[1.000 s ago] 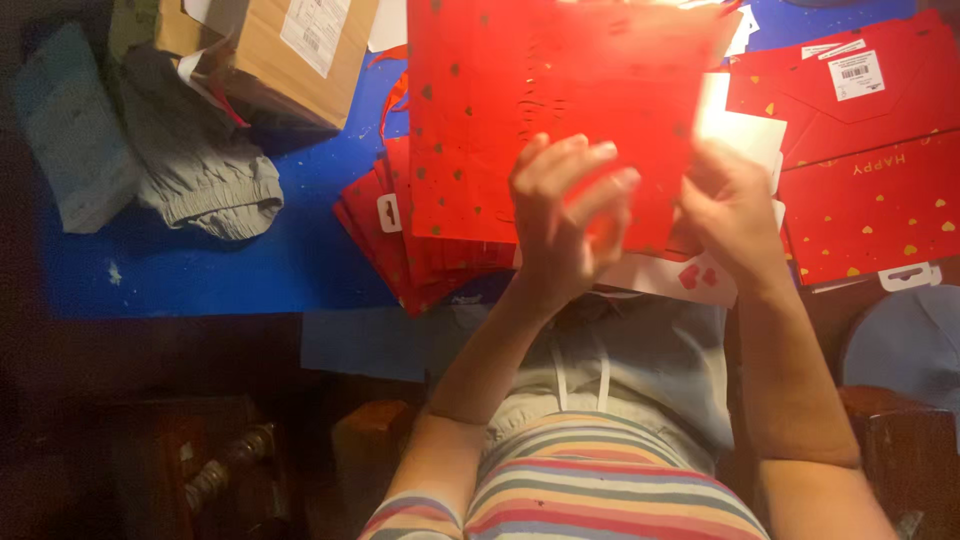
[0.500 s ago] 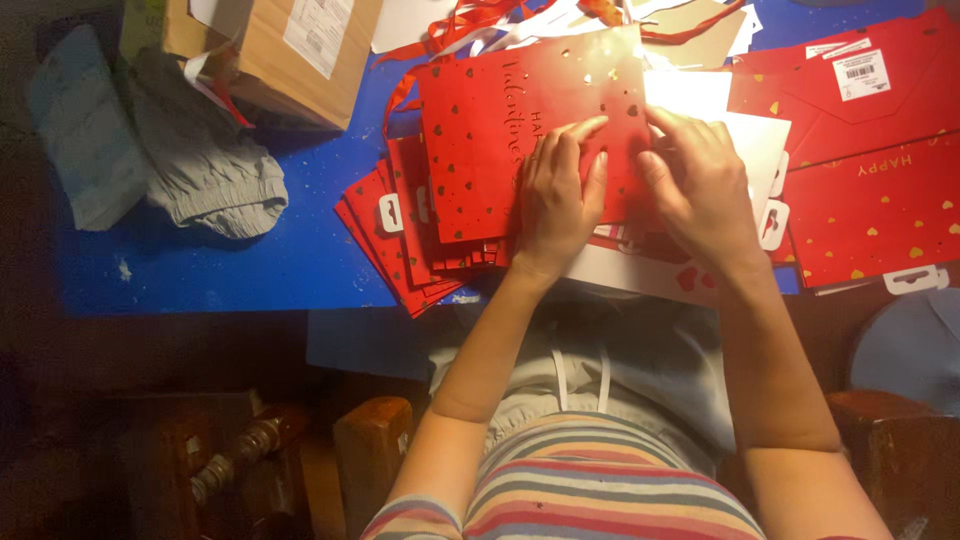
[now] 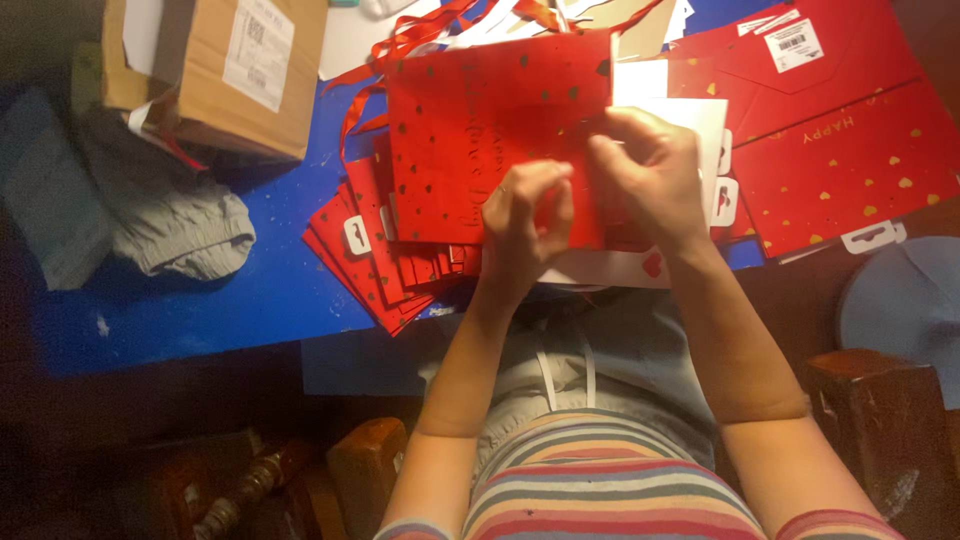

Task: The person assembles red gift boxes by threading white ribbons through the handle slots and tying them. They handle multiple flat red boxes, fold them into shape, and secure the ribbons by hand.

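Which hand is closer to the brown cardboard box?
Left. The left hand rests on the flat red paper bag with gold hearts, on the side toward the brown cardboard box. The right hand presses the same bag farther away, beyond the left hand.

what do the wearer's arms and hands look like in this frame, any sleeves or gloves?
Both hands are bare: no gloves on the left hand or the right hand, and no watch or ring that I can make out. The forearms are uncovered down to the bottom edge. The striped top has multicoloured horizontal bands, with a sliver of matching sleeve at each bottom corner.
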Motion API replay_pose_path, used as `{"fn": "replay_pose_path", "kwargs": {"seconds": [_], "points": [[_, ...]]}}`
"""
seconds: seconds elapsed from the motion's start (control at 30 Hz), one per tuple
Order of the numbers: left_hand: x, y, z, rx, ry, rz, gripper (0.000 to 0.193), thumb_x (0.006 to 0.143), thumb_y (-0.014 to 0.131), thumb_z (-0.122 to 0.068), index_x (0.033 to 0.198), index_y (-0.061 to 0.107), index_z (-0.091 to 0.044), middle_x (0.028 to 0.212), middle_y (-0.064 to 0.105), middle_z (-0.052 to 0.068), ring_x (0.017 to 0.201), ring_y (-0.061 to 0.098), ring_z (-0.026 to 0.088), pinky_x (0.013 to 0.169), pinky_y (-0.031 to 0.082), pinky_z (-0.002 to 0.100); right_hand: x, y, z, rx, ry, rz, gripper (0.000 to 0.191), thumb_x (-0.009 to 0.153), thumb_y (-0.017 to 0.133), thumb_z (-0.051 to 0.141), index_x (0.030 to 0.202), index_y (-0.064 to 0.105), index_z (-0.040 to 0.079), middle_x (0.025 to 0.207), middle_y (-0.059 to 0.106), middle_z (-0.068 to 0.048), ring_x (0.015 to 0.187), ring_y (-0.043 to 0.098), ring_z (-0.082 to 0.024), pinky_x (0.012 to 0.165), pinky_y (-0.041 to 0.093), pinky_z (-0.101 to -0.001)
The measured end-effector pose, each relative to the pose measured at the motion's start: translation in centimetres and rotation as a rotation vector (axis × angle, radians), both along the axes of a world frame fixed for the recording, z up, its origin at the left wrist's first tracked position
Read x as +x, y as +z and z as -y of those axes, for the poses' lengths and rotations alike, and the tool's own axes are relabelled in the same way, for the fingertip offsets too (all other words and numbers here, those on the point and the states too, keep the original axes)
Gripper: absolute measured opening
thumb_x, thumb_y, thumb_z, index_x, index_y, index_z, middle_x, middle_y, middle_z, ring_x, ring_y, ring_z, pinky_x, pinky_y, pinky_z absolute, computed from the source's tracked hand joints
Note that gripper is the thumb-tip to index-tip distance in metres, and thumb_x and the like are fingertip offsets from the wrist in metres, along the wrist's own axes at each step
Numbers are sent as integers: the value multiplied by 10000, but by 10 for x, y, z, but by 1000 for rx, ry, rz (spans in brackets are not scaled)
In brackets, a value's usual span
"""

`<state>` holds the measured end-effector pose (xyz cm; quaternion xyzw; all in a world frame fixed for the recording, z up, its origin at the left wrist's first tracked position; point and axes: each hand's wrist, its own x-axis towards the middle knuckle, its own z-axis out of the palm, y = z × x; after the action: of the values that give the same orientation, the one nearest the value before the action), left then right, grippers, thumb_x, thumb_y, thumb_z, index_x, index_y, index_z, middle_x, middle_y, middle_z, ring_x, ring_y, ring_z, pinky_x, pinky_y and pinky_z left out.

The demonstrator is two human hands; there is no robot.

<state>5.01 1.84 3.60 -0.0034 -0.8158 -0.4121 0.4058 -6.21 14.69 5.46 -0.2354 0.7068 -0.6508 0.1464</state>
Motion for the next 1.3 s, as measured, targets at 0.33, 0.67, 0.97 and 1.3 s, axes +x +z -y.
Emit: {"fn": "replay_pose_path", "kwargs": {"seconds": [0.33,0.67,0.97,1.3], "points": [[-26,4,-69,-309,-130,196,272,921,749,-166,1179,665,-147,1281,641,50,1317,554,270,1212,381,530,-15,-35,-152,141,-638,-978,155,955,714,-4,1040,781,-114,942,739,-185,875,596,-302,738,474,-402],[-28,-13,-68,-324,-132,414,414,907,752,-289,1256,606,-119,1407,544,98,1423,472,298,1253,319,533,-5,-121,-207,581,-635,-861,184,864,536,-125,877,682,-14,1050,667,-106,1135,550,-274,1011,459,-369],[-21,-8,-49,-4,-123,302,369,983,607,-11,1340,545,-80,1316,598,103,1370,545,292,1215,421,398,9,-78,-153,497,-428,-708,296,938,528,-81,1045,774,45,1018,590,-82,1048,548,-237,973,436,-366],[-14,5,-23,-110,105,300,334,981,660,-56,1305,581,-74,1282,612,126,1346,559,325,1231,395,474,46,11,-56,330,-157,-489,326,985,654,-31,1308,670,11,1178,688,-131,1074,635,-260,965,526,-373]]}}
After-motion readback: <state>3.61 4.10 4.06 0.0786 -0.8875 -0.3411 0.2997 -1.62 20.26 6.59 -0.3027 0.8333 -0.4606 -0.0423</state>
